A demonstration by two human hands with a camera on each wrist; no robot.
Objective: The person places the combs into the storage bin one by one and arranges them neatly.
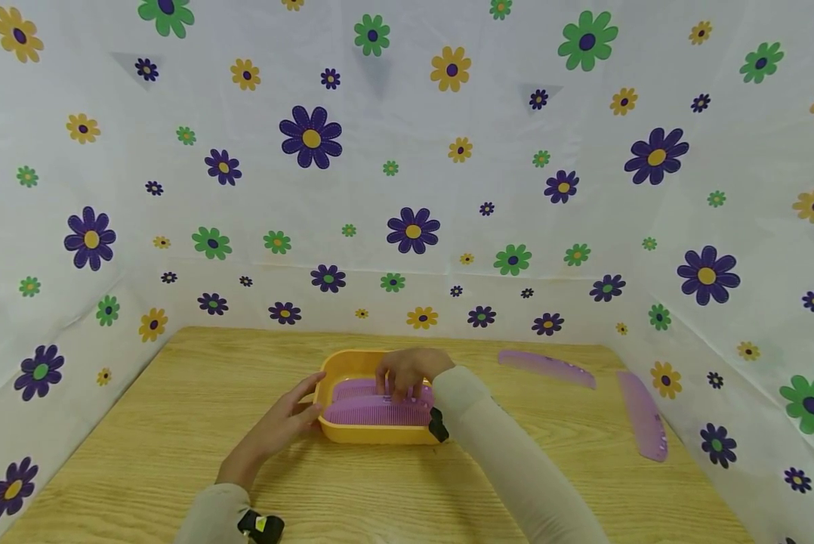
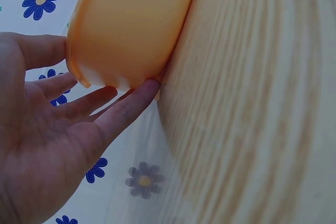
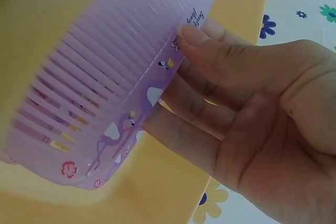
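Note:
My right hand [image 1: 410,370] reaches down into the yellow tray [image 1: 380,436]. It pinches a purple comb [image 3: 157,80] along its spine, thumb on the near face and fingers behind. That comb [image 1: 373,412] has flamingo prints and stands tilted, teeth toward me. Behind it in the tray is another purple comb [image 1: 353,389], partly hidden by the first comb and the hand. At the tray's left end, my left hand [image 1: 285,419] touches the outer wall. In the left wrist view, its thumb and extended fingers rest against the tray [image 2: 128,30].
Two more purple combs lie on the wooden table [image 1: 278,499] to the right: one comb [image 1: 546,366] near the back edge, the other comb [image 1: 641,415] near the right edge. A white flower-print sheet [image 1: 353,196] stands around the back and sides.

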